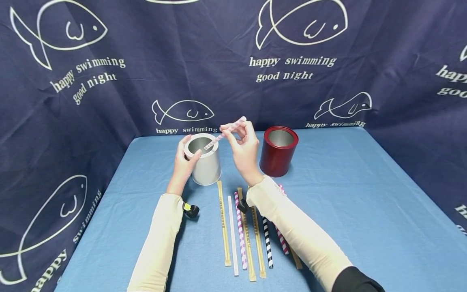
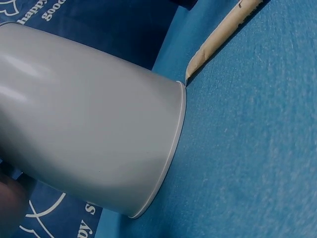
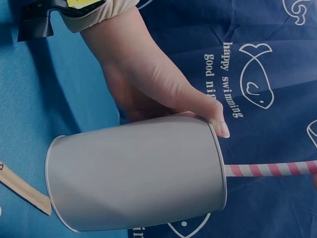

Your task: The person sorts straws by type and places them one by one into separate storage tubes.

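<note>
My left hand (image 1: 185,162) holds a white can (image 1: 207,170) from its left side, thumb over the rim and fingers at the far side. The can stands upright on the table, its side filling much of the left wrist view. Between thumb and fingers, my right hand (image 1: 245,148) pinches a pink-and-white striped paper straw (image 1: 228,132). The straw slants down to the left, its lower end inside the can's mouth. In the right wrist view the straw (image 3: 272,169) shows beyond the can's rim (image 3: 220,163). To the right of my right hand stands a red can (image 1: 278,158).
Several straws lie in a row nearer me: paper-wrapped ones (image 1: 224,227), a plain white one (image 1: 232,239), a purple striped one (image 1: 239,231) and a black striped one (image 1: 267,243). My right sleeve (image 1: 299,227) covers part of the row. A dark blue fish-print cloth (image 1: 226,48) hangs behind the table.
</note>
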Demonstrator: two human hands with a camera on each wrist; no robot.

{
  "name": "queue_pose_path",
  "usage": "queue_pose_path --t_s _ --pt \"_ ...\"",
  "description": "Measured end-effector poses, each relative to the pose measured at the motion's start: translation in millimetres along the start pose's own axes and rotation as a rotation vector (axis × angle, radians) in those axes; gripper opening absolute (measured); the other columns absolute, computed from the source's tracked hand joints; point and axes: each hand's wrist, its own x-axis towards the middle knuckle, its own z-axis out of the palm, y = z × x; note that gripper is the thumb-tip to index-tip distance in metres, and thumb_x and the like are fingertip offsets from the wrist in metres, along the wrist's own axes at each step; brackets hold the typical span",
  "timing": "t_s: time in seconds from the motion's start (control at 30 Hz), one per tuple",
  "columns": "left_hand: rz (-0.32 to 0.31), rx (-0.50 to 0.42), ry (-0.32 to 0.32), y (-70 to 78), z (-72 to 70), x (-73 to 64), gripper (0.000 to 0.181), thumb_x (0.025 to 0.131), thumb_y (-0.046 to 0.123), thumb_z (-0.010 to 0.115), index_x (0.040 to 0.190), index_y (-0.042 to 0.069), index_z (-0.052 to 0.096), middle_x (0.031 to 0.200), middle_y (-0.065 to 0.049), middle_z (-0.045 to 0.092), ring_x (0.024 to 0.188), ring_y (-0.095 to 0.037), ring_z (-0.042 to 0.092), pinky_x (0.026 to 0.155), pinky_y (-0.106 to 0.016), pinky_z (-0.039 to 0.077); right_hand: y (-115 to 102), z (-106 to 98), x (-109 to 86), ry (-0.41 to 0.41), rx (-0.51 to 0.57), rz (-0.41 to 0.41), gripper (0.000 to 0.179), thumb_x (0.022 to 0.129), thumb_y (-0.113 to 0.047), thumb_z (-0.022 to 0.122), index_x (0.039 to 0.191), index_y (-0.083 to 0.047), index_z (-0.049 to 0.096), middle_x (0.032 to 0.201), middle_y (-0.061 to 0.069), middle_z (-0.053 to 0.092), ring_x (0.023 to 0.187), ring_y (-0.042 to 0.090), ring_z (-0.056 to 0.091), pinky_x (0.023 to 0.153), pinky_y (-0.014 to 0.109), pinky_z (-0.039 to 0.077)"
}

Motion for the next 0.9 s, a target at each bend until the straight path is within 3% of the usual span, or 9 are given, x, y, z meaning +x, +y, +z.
queue_pose_path --t_s 0.23,0.4,0.5,0.9 --pt "0.000 0.007 -0.003 -0.1 -0.9 0.5 0.066 0.084 0.008 0.060 0.142 -0.010 0.034 0.146 -0.029 0.038 0.132 -0.040 0.040 0.109 -0.039 0.033 4.7 5.0 -1.9 -0.012 -0.016 -0.003 0.025 0.087 0.003 0.065 0.103 0.012 0.048 0.100 0.033 0.068 0.090 0.003 0.069 0.076 0.021 0.057" --pt "0.013 0.012 0.001 -1.1 -0.9 1.3 0.066 0.084 0.009 0.061 0.142 -0.010 0.035 0.146 -0.029 0.038 0.132 -0.041 0.039 0.110 -0.044 0.032 9.5 7.8 -4.5 -0.023 -0.047 -0.011 0.026 0.087 0.002 0.065 0.106 0.010 0.049 0.102 0.030 0.069 0.095 0.026 0.070 0.078 0.020 0.057" --pt "0.012 0.005 0.004 -2.4 -0.7 2.1 0.066 0.084 0.009 0.061 0.142 -0.009 0.035 0.146 -0.028 0.039 0.132 -0.040 0.040 0.110 -0.041 0.033 12.5 9.4 -5.8 -0.029 -0.062 -0.007 0.026 0.087 0.002 0.065 0.107 0.010 0.050 0.102 0.029 0.069 0.095 0.035 0.068 0.077 0.019 0.056" --pt "0.005 -0.028 0.000 -4.6 -0.5 2.7 0.067 0.083 0.008 0.060 0.142 -0.010 0.034 0.145 -0.029 0.039 0.130 -0.040 0.041 0.107 -0.037 0.034 25.3 14.2 -12.4 -0.069 -0.161 -0.002 0.025 0.090 -0.006 0.064 0.111 0.007 0.058 0.102 0.021 0.072 0.098 0.029 0.070 0.075 0.016 0.055"
